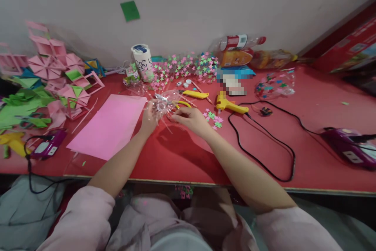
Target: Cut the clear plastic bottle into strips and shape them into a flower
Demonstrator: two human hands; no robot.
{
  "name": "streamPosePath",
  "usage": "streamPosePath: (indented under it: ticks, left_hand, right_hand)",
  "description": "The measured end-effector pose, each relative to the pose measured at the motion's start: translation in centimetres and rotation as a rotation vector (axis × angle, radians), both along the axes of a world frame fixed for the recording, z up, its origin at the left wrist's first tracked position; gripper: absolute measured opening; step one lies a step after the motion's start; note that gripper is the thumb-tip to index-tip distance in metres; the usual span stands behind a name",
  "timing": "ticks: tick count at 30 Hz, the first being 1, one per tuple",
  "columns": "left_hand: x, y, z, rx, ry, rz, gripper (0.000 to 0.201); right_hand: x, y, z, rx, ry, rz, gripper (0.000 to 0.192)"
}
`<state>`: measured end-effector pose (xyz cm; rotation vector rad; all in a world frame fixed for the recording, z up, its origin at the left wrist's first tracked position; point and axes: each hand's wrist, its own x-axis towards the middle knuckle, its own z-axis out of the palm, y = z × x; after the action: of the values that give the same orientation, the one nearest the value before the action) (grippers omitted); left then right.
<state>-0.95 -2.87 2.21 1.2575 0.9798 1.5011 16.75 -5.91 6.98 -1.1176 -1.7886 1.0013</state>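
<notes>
My left hand (149,117) is closed round a clear plastic piece (162,105) with thin strips splaying out, perhaps cut from a bottle. Just to its right, my right hand (189,118) has its fingers drawn together near the strips; what lies between them is too small to tell. Behind the right hand are a yellow-handled tool (183,104), partly hidden, and a yellow utility knife (195,94). Loose pink and green paper stars (216,119) lie right of that hand. A pink paper sheet (110,125) is flat on the red table to the left.
A yellow glue gun (230,105) trails a black cord toward a purple power strip (349,147). Star-filled clear bottles (182,67) and a white roll (142,61) stand along the wall. Folded pink paper shapes (58,63) and another glue gun (14,143) occupy the left.
</notes>
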Motion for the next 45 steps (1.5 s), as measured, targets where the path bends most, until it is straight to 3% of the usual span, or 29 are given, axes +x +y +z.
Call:
streamPosePath:
  ticks: [5,9,18,26,45]
  left_hand:
    - [0.2,-0.1,0.3,-0.013,0.008,0.011,0.038]
    - [0.6,0.0,0.2,-0.053,-0.074,-0.036,0.04]
    - [1.6,-0.5,-0.1,-0.126,-0.101,-0.111,0.044]
    - [2.1,-1.1,0.3,-0.186,-0.221,-0.154,0.046]
    - [2.4,-1.4,0.1,-0.159,-0.261,-0.082,0.046]
  right_hand:
    - [-0.3,-0.2,-0.1,0.171,-0.041,-0.038,0.009]
    - [0.0,-0.2,0.0,0.305,-0.012,0.016,0.023]
    - [-0.1,-0.5,-0.4,0.449,-0.111,-0.164,0.013]
    - [-0.2,-0.6,-1.1,0.765,-0.319,-0.303,0.015]
    - [-1.3,-0.7,-2.6,0.929,-0.414,-0.146,0.021]
